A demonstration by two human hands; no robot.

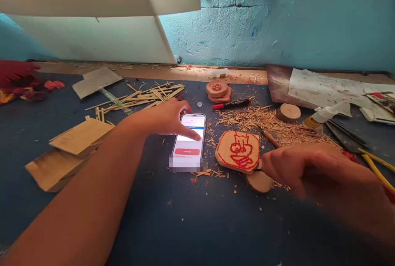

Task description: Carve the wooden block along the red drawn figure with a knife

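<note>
Probably light and stiff, the wooden block (238, 151) sits right of centre, best taken by its edges. Left hand (168, 118): fingers spread wide across phone (187, 144), mid-frame; right hand (296, 169): fingers curled round thin dark tool (258, 170). Shavings (240, 117) litter dark tabletop (197, 220) below blue wall (277, 31).

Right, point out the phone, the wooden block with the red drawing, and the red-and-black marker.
Phone (187, 142): head view, on the lit screen.
Wooden block (238, 151): head view, on the face bearing the red drawing.
Marker (233, 104): head view, on the black barrel.
</note>
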